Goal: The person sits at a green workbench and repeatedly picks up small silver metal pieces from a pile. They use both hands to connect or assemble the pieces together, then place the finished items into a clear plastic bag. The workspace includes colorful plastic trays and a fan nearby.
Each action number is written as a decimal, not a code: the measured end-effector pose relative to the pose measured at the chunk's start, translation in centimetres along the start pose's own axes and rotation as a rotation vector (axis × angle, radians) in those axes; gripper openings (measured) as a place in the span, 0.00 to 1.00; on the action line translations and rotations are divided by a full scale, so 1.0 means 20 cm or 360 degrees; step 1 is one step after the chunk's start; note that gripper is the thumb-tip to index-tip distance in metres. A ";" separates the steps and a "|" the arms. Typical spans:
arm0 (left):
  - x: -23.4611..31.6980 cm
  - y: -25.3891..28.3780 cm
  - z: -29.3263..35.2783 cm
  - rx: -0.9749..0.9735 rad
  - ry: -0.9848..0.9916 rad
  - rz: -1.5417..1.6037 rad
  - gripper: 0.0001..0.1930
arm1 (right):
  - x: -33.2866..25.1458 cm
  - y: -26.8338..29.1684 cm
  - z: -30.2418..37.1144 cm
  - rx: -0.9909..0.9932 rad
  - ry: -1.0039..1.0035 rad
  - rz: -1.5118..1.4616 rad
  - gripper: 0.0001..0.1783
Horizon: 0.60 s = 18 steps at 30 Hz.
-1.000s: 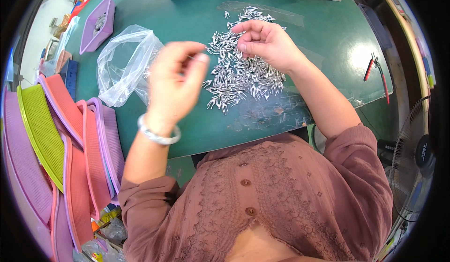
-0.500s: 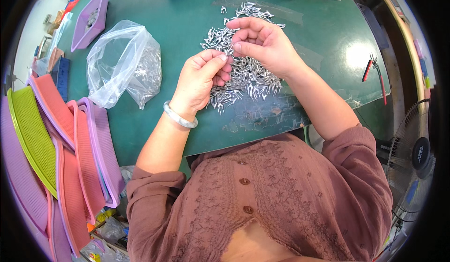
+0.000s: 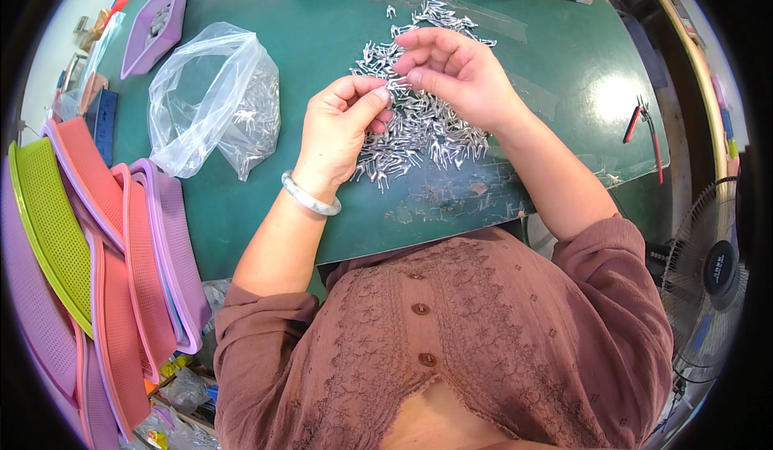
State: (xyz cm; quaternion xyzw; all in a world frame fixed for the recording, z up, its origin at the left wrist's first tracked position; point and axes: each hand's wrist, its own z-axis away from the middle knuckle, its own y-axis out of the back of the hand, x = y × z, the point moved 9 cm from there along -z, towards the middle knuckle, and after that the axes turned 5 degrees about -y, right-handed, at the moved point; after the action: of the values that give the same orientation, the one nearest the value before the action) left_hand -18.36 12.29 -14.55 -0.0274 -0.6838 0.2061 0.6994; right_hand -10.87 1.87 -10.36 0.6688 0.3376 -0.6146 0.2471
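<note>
A heap of small silver forked metal pieces lies on the green table in front of me. Over its left side, my left hand, with a pale bangle at the wrist, pinches one small silver metal piece between thumb and forefinger. My right hand hovers over the upper part of the heap, its fingers curled and its thumb tip close beside that piece. Whatever its fingertips hold is too small to make out. A single loose piece rests just beyond the heap.
Left of the heap stands an open clear plastic bag with more metal pieces. Behind it is a purple tray. Stacked plastic baskets crowd the left edge. Red-handled pliers lie at right, near a fan.
Both hands stay over the heap with only slight shifts. The right thumb has come a little closer to the left fingertips, where a silver piece now shows. The whole view has shifted slightly.
</note>
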 end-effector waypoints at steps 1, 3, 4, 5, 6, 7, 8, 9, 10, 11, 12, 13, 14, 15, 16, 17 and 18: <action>0.00 0.00 0.00 0.0015 -0.0008 0.0015 0.06 | 0.01 0.03 -0.01 0.0038 0.0000 0.0086 0.18; -0.01 0.01 0.00 0.0022 0.0010 0.0134 0.05 | 0.00 0.05 -0.01 0.0037 0.0041 0.0455 0.18; -0.01 0.02 0.00 0.0027 0.0016 0.0194 0.05 | -0.01 0.04 0.00 -0.0003 0.0081 0.0739 0.17; -0.02 0.02 0.00 0.0004 0.0023 0.0273 0.05 | -0.02 0.03 0.01 -0.0043 0.0123 0.1024 0.16; -0.02 0.02 -0.01 -0.0020 0.0026 0.0347 0.05 | -0.04 -0.01 0.02 -0.0072 0.0192 0.1202 0.16; -0.02 0.02 -0.02 -0.0045 0.0027 0.0421 0.04 | -0.04 -0.04 0.03 -0.0130 0.0261 0.1367 0.16; -0.04 0.02 -0.01 -0.0053 0.0029 0.0484 0.04 | -0.03 -0.06 0.05 -0.0189 0.0332 0.1533 0.16; -0.04 0.03 -0.02 -0.0064 0.0011 0.0528 0.04 | -0.03 -0.10 0.05 -0.0241 0.0431 0.1696 0.16; -0.02 0.03 -0.02 -0.0088 0.0004 0.0600 0.04 | -0.04 -0.13 0.04 -0.0295 0.0445 0.1758 0.16; -0.02 0.00 0.00 -0.0074 0.0051 0.0682 0.04 | -0.02 -0.12 0.06 -0.0280 0.0424 0.1803 0.16; -0.03 -0.01 -0.01 -0.0088 0.0056 0.0732 0.03 | -0.02 -0.13 0.05 -0.0317 0.0436 0.1794 0.17; -0.03 -0.01 0.00 -0.0057 0.0058 0.0730 0.04 | -0.03 -0.14 0.06 -0.0300 0.0477 0.1750 0.18; -0.05 -0.01 0.00 -0.0021 0.0099 0.0748 0.04 | -0.05 -0.13 0.07 -0.0273 0.0444 0.1742 0.18; -0.03 0.01 -0.01 -0.0020 0.0127 0.0738 0.04 | -0.08 -0.15 0.05 -0.0245 0.0431 0.1697 0.18; -0.04 0.00 -0.01 -0.0050 0.0140 0.0756 0.05 | -0.08 -0.14 0.05 -0.0239 0.0396 0.1675 0.18; -0.03 0.00 -0.01 -0.0030 0.0140 0.0751 0.06 | -0.09 -0.14 0.05 -0.0221 0.0434 0.1608 0.19; -0.05 0.00 -0.01 -0.0014 0.0179 0.0660 0.06 | -0.07 -0.12 0.05 -0.0204 0.0448 0.1543 0.20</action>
State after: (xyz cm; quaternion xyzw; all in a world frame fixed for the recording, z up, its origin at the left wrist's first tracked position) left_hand -18.19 12.07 -15.54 -0.1821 -0.6243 0.3408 0.6789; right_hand -13.37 2.55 -8.81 0.8083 0.0555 -0.3113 0.4966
